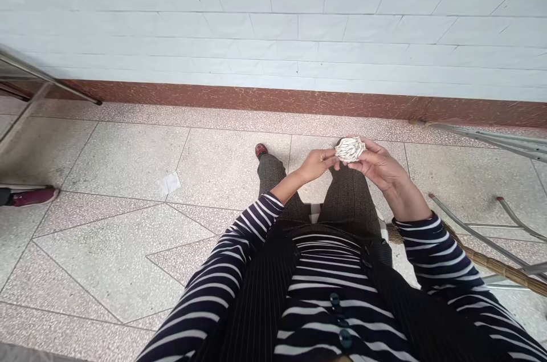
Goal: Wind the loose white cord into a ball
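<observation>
Above my lap I hold a small, round, cream-coloured woven piece (350, 149) with dark lines between its strands. It looks like coiled or braided fibre, though the exact material cannot be made out. My right hand (378, 165) grips its right and lower side, thumb and fingers closed round the edge. At the left edge, my left hand (318, 165) is closed in a pinch, its fingertips touching the piece or a strand of it. Part of the underside is hidden by my fingers.
On the speckled floor to the left lies a white scrap of paper (170, 184). Another person's red shoe (35, 197) shows at the far left, below a metal frame (47, 74). Metal legs (474, 225) stand at the right. A tiled wall (294, 25) rises ahead.
</observation>
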